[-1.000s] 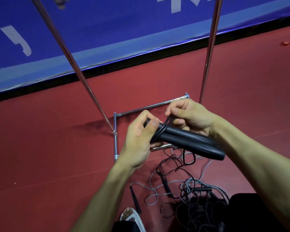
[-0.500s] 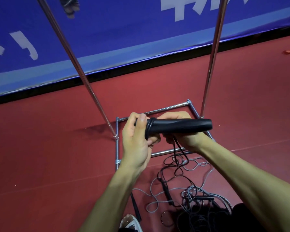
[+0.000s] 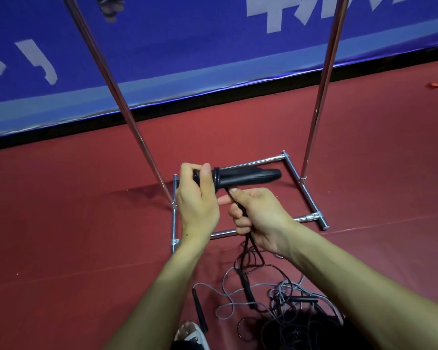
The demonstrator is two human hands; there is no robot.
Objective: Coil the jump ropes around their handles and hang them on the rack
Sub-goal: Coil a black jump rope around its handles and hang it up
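My left hand [image 3: 196,198] grips one end of a pair of black jump rope handles [image 3: 250,177], held level above the rack's base. A few turns of black cord [image 3: 216,176] sit wound round the handles beside my left thumb. My right hand [image 3: 257,213] is below the handles and pinches the loose black cord [image 3: 248,248], which runs down to the floor. The metal rack [image 3: 311,203] has two upright poles and a rectangular floor frame.
A tangle of grey and black jump ropes [image 3: 283,301] with thin black handles lies on the red floor near my feet. A shoe [image 3: 191,334] shows at the bottom edge. A blue banner wall [image 3: 187,59] stands behind the rack. Something dark hangs at the top left [image 3: 109,6].
My right hand has come from behind the handles to below and in front of them, pulling the cord round. The handles stay level in my left hand. The view has tilted up slightly.
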